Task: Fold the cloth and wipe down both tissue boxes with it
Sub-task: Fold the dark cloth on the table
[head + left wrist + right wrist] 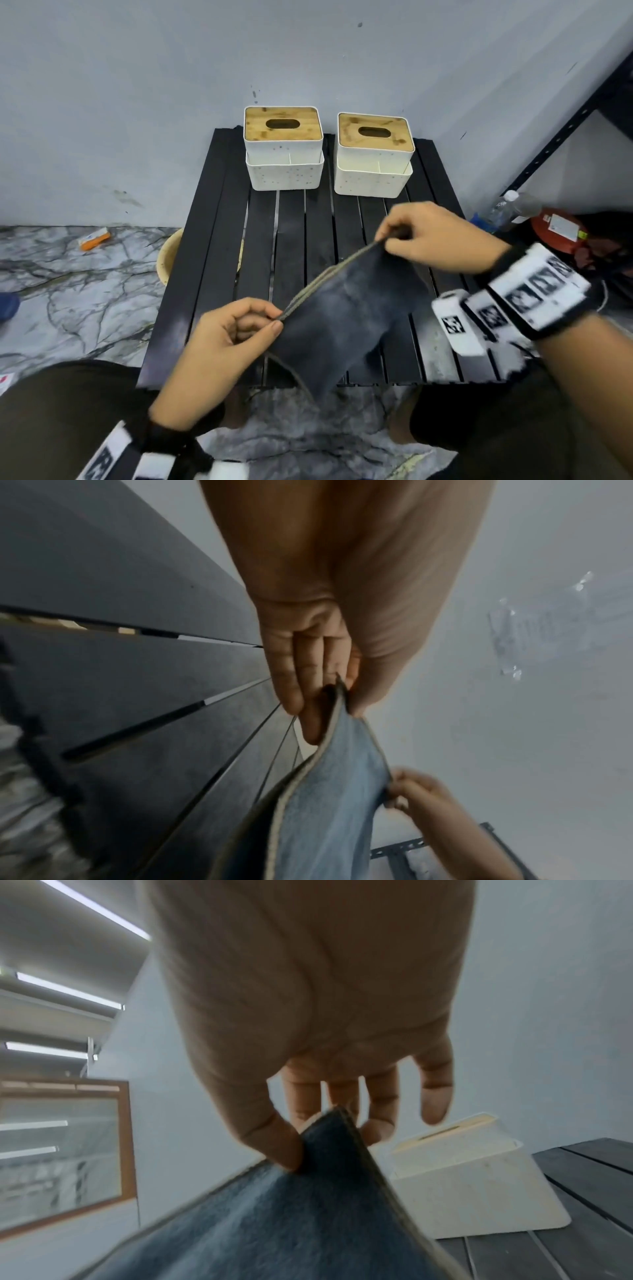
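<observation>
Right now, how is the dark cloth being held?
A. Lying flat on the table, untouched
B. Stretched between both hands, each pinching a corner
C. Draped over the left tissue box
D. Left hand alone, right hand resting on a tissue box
B: the left hand and the right hand each pinch a corner of the cloth, which hangs taut between them above the slatted table.

Left hand (pixel 219 339), right hand (pixel 435 236): pinching grip.

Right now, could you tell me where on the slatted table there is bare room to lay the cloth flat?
The widest bare patch on the black slatted table lies between the two tissue boxes and the hands. The back edge is crowded: the left tissue box and right tissue box fill it. The cloth, pinched by left hand and right hand, hangs over the near edge.
</observation>
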